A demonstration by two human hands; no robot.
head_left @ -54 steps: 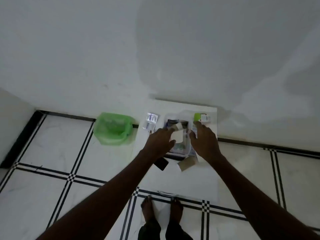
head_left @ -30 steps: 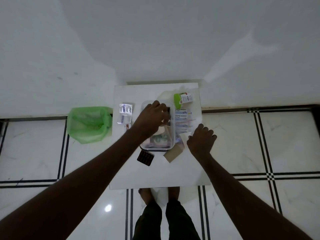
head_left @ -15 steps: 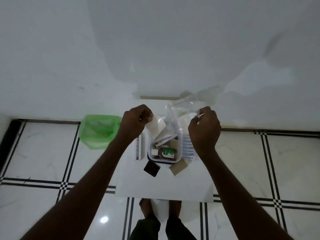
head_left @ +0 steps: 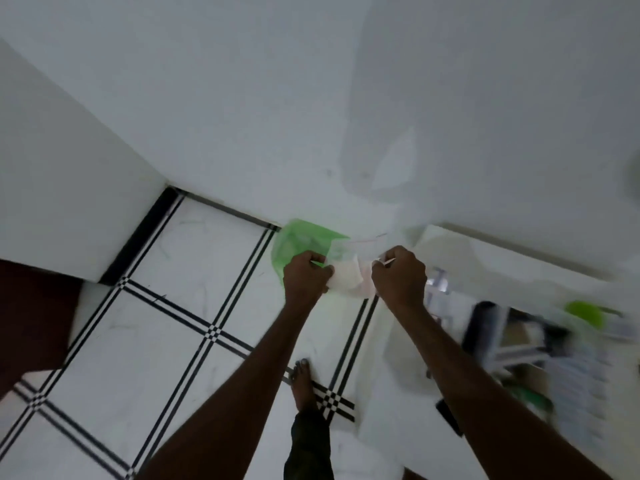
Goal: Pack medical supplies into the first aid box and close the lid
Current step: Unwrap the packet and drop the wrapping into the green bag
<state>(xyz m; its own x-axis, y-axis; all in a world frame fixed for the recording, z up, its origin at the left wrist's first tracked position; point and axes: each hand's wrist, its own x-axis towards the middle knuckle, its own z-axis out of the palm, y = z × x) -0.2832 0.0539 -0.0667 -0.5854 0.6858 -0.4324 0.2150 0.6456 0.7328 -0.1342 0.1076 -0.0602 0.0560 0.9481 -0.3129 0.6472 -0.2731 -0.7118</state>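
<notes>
**Wrapper held over the bin, box waiting at right**

Both the left hand (head_left: 304, 277) and right hand (head_left: 398, 277) pinch a clear wrapper (head_left: 348, 278) between them, above the green bin (head_left: 298, 242) on the floor. The first aid box (head_left: 516, 341) sits open and blurred on the surface (head_left: 408, 393), far right. This looks like discarding packaging; next, let go and turn to the box.

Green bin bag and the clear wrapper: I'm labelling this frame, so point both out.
Green bin bag (head_left: 289, 247), head view, its left wall.
Clear wrapper (head_left: 348, 278), head view, the stretch between both hands.
</notes>
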